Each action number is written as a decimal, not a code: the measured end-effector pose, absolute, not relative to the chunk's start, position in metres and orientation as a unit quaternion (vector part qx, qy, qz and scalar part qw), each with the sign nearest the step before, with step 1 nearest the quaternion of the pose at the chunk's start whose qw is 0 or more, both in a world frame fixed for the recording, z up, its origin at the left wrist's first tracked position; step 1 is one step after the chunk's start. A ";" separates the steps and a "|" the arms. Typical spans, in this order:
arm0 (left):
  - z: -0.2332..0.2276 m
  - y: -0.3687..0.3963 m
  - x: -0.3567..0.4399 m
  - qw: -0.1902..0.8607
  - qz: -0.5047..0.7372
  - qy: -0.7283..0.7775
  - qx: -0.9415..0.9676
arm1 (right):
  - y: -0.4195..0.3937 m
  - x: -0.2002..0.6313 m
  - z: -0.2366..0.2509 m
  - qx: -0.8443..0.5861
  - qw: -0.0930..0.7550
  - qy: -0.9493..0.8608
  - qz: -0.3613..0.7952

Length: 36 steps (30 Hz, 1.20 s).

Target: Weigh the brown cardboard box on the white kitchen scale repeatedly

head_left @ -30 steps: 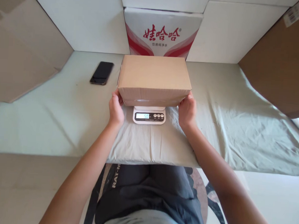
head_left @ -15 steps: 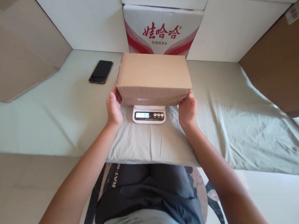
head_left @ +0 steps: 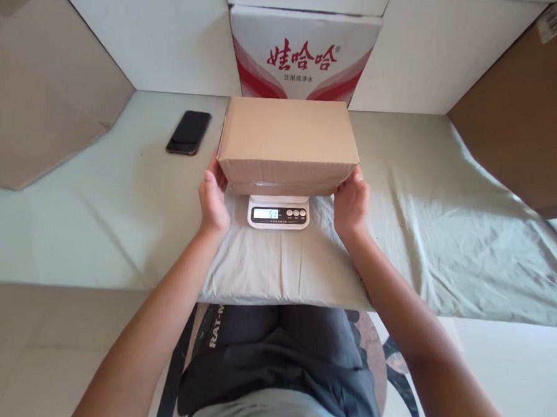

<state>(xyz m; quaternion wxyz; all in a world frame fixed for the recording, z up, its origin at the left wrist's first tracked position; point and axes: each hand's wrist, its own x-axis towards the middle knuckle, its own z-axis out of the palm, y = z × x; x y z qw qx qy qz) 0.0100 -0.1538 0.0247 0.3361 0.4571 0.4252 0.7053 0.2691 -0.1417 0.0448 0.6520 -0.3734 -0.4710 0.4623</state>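
Observation:
A plain brown cardboard box (head_left: 287, 134) rests on a small white kitchen scale (head_left: 278, 212) whose display reads 51. My left hand (head_left: 213, 199) is beside the box's near left corner, palm toward it and fingers straight, with only the fingertips at the edge. My right hand (head_left: 351, 203) cups the near right corner, its fingers against the box's side. The scale stands on a grey-green cloth (head_left: 421, 241) spread over the table.
A black phone (head_left: 189, 132) lies on the cloth to the left of the box. A white carton with red print (head_left: 303, 54) stands right behind the box. Large brown cardboard sheets lean at far left (head_left: 41, 96) and far right (head_left: 530, 122).
My left hand has drawn slightly away from the box's left corner and straightened its fingers. The scale reading went from 50 to 51. My right hand stays at its corner.

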 end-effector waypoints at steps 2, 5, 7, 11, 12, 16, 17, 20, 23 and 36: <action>0.024 -0.154 0.009 0.338 0.704 0.419 0.462 | -0.142 0.269 0.045 -0.374 0.654 -0.468 0.462; 0.024 -0.154 0.009 0.341 0.711 0.401 0.467 | -0.142 0.270 0.044 -0.379 0.652 -0.472 0.457; 0.025 -0.155 0.009 0.343 0.714 0.396 0.465 | -0.141 0.271 0.043 -0.381 0.649 -0.476 0.455; 0.027 -0.156 0.011 0.342 0.716 0.398 0.460 | -0.141 0.271 0.043 -0.372 0.653 -0.474 0.459; 0.027 -0.156 0.011 0.343 0.717 0.395 0.462 | -0.141 0.270 0.043 -0.368 0.654 -0.476 0.459; 0.026 -0.158 0.011 0.339 0.720 0.394 0.459 | -0.143 0.269 0.043 -0.369 0.650 -0.499 0.438; 0.026 -0.158 0.011 0.338 0.720 0.400 0.456 | -0.144 0.268 0.043 -0.376 0.649 -0.505 0.428; 0.024 -0.158 0.012 0.339 0.714 0.410 0.456 | -0.146 0.267 0.043 -0.383 0.645 -0.518 0.411; 0.023 -0.156 0.012 0.337 0.712 0.414 0.457 | -0.146 0.266 0.041 -0.365 0.646 -0.525 0.416; 0.020 -0.150 0.010 0.332 0.714 0.409 0.461 | -0.140 0.266 0.033 -0.376 0.631 -0.552 0.395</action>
